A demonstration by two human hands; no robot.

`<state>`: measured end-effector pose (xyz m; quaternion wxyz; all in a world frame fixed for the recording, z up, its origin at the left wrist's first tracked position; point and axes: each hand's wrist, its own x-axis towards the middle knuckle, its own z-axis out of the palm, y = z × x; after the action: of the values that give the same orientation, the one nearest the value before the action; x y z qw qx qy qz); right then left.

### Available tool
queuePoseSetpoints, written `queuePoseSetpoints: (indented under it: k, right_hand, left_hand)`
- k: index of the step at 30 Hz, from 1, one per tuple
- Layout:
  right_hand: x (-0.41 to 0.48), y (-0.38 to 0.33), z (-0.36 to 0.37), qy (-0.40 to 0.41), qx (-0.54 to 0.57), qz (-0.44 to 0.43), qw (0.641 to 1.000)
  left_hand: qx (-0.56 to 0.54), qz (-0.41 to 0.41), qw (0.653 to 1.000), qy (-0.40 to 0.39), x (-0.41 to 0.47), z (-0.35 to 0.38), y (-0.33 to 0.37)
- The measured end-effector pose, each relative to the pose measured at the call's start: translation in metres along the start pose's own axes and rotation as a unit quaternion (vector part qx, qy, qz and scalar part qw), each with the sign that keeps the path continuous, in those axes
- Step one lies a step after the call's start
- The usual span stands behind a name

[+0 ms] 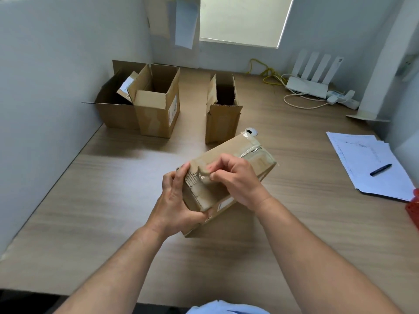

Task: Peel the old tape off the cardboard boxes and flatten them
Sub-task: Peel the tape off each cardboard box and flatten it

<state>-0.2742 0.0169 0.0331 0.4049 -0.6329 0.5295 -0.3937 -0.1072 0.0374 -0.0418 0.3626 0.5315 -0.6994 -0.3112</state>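
— Where is the box?

— In front of the person, in both hands. It is closed and tilted over the tabletop, with its far end pointing away to the right. I cannot tell whether its lower corner touches the wood.

— How does the left hand hold it?

— It grips the near end, with the fingers curled round the left edge and the thumb under the corner.

— And the right hand?

— It lies over the top. Its thumb and forefinger are pinched together on a loose flap of tape at the near edge, and torn cardboard shows beneath.

— What else is there?

— Three open boxes stand at the back: two touching on the left and a narrow one just beyond the held box. A pen lies on papers at the right.
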Motion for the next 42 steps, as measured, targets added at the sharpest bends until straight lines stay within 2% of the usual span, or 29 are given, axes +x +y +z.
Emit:
queuePoseSetpoints:
  k: [3, 6, 8, 10, 15, 18, 24, 28, 32, 35, 38, 42]
  right_hand:
    - [0.003, 0.003, -0.003, 0.009, 0.073, 0.030, 0.997]
    - [0.005, 0.013, -0.006, 0.099, 0.073, 0.091, 0.988]
    - [0.009, 0.020, -0.010, 0.155, 0.009, 0.104, 0.982]
    - [0.012, 0.023, -0.011, 0.170, -0.109, 0.099, 0.974]
    - [0.014, 0.030, -0.004, 0.146, -0.244, 0.107, 0.953]
    - [0.008, 0.035, 0.004, 0.120, -0.317, 0.082, 0.937]
    - [0.002, 0.031, 0.016, 0.055, -0.394, 0.035, 0.917]
    - [-0.001, 0.024, 0.035, 0.051, -0.478, 0.002, 0.877]
    - [-0.001, 0.022, 0.045, 0.073, -0.457, -0.037, 0.886]
    - [0.001, 0.025, 0.033, 0.107, -0.421, 0.017, 0.901]
    - [0.000, 0.030, 0.014, 0.149, -0.415, 0.089, 0.893]
    - [-0.005, 0.033, 0.012, 0.147, -0.393, 0.081, 0.904]
  left_hand:
    - [-0.008, -0.008, 1.000, -0.017, 0.001, -0.002, -0.002]
    - [-0.011, -0.010, 0.999, -0.044, -0.001, -0.003, -0.006]
    - [-0.017, -0.009, 0.999, -0.048, -0.002, -0.004, -0.008]
    - [-0.020, -0.008, 0.998, -0.052, -0.003, -0.006, -0.011]
    - [-0.022, -0.011, 0.996, -0.090, -0.003, -0.013, -0.021]
    - [-0.033, -0.024, 0.992, -0.117, -0.006, -0.018, -0.030]
    - [-0.030, -0.034, 0.991, -0.125, -0.005, -0.017, -0.035]
    - [-0.020, -0.044, 0.991, -0.128, -0.004, -0.018, -0.038]
    - [-0.006, -0.041, 0.991, -0.131, -0.005, -0.018, -0.039]
    - [-0.004, -0.041, 0.991, -0.129, -0.005, -0.019, -0.040]
    - [0.003, -0.032, 0.990, -0.139, -0.005, -0.020, -0.042]
    - [0.014, -0.021, 0.989, -0.143, -0.005, -0.021, -0.042]
